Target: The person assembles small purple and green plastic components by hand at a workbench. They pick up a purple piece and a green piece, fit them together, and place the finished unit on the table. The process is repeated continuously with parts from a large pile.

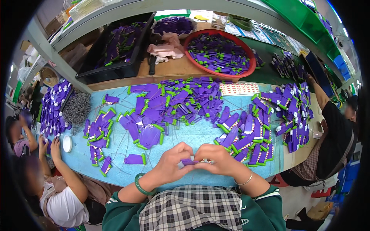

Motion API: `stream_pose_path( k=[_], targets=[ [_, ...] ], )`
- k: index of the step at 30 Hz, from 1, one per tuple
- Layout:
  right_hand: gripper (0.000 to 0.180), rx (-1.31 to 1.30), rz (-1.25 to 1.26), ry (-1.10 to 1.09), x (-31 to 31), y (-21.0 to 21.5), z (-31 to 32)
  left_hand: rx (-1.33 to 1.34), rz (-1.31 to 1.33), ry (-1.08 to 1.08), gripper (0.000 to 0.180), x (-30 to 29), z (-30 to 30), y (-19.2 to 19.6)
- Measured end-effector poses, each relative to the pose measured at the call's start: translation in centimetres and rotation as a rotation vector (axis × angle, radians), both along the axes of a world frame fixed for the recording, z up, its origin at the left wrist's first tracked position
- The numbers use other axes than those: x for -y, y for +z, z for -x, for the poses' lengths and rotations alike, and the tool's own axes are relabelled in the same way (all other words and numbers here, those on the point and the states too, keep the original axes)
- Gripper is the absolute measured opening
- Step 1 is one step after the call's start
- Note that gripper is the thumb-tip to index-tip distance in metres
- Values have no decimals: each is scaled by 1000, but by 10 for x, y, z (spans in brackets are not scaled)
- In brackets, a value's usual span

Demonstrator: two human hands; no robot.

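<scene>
At the near edge of the blue-covered table, my left hand (172,163) and my right hand (218,161) meet in front of my chest. Both are closed on a small purple plastic piece (189,162), mostly covered by the fingers. Its far end and any small part on it are hidden. A flat purple piece with a green end (135,159) lies left of my left hand. Beyond my right hand spreads a heap of purple pieces (246,134) with green ends and red-and-white striped strips. Larger flat purple pieces (150,136) lie ahead of my left hand.
A long pile of purple parts (189,98) crosses the table's far side. Behind stand a red basin (252,65) and a black tray (86,75). A striped sticker sheet (239,89) lies by the pile. Co-workers' arms (69,175) reach in at left and right (322,94).
</scene>
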State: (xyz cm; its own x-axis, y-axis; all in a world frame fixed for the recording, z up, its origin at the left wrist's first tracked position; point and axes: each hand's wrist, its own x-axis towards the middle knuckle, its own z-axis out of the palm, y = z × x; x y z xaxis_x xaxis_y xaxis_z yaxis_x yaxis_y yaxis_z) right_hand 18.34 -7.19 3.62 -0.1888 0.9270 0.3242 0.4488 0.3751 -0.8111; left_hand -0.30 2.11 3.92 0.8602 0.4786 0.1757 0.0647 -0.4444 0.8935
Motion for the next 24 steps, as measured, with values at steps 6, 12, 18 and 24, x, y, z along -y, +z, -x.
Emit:
stream_pose_path(
  k=[6, 12, 18, 24],
  targets=[
    [4, 743, -169, -290, -28, -3, -41, -96, 408, 156, 8, -23, 31, 14],
    [5, 1183, -122, -365, -39, -24, -59, 638, 559, 533, 14, -33, 29, 17],
    [2, 879, -113, -392, -39, -21, -60, 708, 610, 504, 17, -31, 22, -4],
    [8, -799, 564, -282, -10, 1, -33, 205, 541, 335, 17, -12, 6, -22]
  ],
)
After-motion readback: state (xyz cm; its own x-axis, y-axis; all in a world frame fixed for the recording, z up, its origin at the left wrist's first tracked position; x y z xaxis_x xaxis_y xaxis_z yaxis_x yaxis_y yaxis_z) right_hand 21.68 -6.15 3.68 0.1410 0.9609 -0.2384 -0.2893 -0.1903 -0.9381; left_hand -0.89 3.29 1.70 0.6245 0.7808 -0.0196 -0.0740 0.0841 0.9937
